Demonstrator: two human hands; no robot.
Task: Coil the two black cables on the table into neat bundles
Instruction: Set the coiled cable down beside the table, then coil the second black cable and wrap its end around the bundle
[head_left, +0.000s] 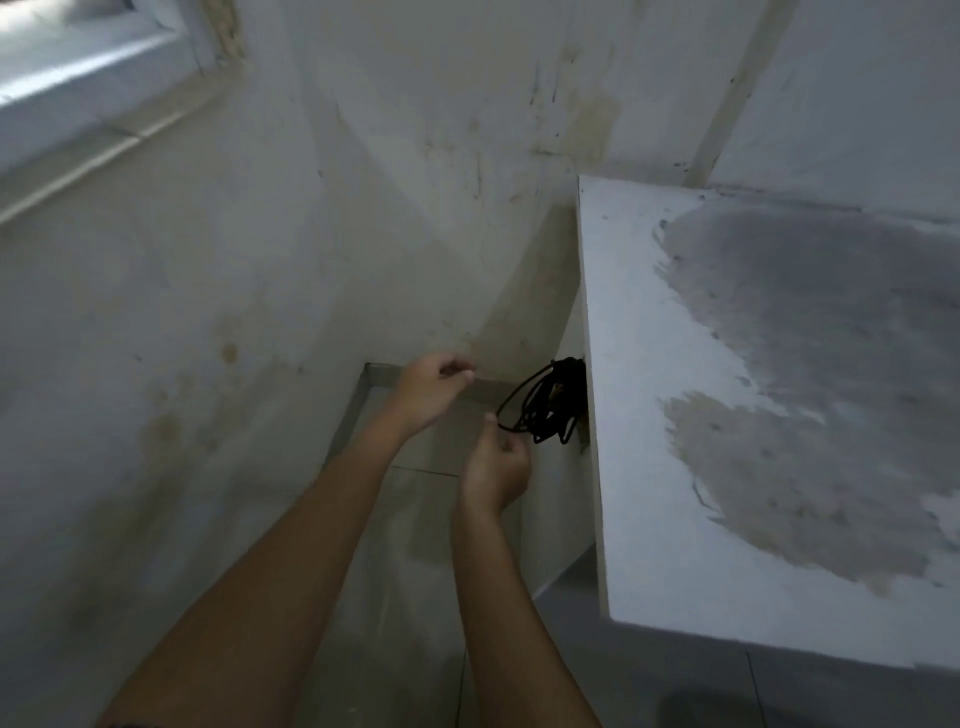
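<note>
A black cable hangs in a loose tangle of loops against the left side of the white table, below its top. My right hand is just left of the tangle, with thumb and fingertips pinched at the lowest left loop. My left hand is higher and further left, apart from the cable. Its fingers are curled in and I see nothing in them. Only one cable shows, and part of it is hidden behind the table edge.
The table top is white with large worn grey patches. A stained wall closes off the left and back. Tiled floor lies below my arms. A window frame sits at the upper left.
</note>
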